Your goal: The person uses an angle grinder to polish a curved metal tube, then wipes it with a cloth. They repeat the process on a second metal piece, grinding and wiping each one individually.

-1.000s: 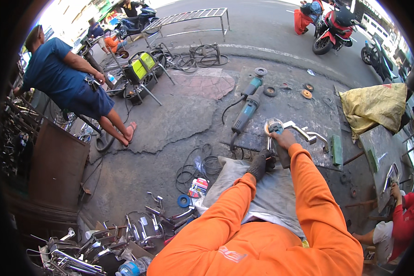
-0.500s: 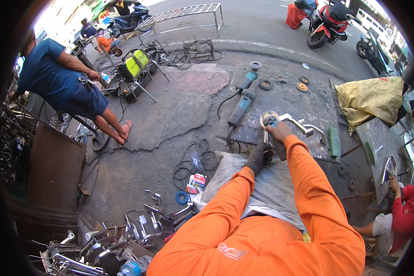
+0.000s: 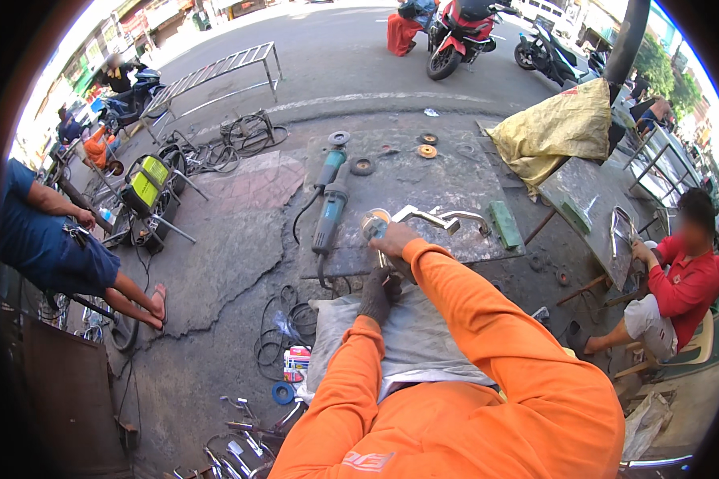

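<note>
My right hand (image 3: 395, 241), bare, is closed round the body of a small angle grinder (image 3: 375, 223) with a pale round disc at its head. Just below it, my left hand (image 3: 379, 294) in a dark glove is closed on a shiny metal piece (image 3: 383, 260), mostly hidden between the two hands. A grey cloth (image 3: 431, 335) covers my lap beneath them. Beyond my hands, a bent chrome bracket (image 3: 427, 217) lies on a dark metal board (image 3: 471, 180). Two larger teal grinders (image 3: 331, 215) lie to its left.
A green block (image 3: 505, 225) sits at the board's right edge, discs (image 3: 427, 151) toward its far side. Cables (image 3: 276, 327) coil on the ground at left. A person in red (image 3: 679, 279) sits at right; another in blue (image 3: 64, 231) stands at left.
My view has swung to the right, so the surroundings shift left and the person in red shows more fully. Both hands keep their holds, close together.
</note>
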Demonstrator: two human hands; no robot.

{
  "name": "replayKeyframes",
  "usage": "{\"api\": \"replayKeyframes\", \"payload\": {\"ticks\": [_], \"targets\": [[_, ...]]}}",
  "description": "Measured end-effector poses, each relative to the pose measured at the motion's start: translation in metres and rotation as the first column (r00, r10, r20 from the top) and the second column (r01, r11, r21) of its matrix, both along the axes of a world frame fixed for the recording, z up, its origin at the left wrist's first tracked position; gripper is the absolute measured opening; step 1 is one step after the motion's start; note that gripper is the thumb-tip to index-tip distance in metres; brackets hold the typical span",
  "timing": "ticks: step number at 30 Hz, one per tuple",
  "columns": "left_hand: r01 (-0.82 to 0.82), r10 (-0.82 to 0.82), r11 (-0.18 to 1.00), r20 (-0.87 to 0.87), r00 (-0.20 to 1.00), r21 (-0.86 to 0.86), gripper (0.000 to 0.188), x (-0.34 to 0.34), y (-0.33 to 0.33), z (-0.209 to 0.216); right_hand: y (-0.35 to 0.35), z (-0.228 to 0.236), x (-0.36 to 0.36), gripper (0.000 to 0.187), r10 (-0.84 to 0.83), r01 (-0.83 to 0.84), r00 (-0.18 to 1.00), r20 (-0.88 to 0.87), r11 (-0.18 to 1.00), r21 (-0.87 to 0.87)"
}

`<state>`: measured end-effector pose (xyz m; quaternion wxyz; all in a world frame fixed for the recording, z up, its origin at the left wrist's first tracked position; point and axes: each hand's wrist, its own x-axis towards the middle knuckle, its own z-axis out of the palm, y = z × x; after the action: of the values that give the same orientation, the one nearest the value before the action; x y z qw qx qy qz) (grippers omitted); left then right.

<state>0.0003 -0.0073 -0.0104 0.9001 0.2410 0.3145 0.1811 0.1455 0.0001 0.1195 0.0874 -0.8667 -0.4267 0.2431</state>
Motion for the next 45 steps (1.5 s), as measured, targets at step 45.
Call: {"api": "replayKeyframes", "payload": {"ticks": [45], "targets": [[-0.017,0.011,0.998,-0.108,0.994,-0.057,0.053,-0.003,-0.015,-0.006,-0.060,-0.029,0.005,0.077,-0.038,0.094,0.957,-0.289,0.979,0.182]]}}
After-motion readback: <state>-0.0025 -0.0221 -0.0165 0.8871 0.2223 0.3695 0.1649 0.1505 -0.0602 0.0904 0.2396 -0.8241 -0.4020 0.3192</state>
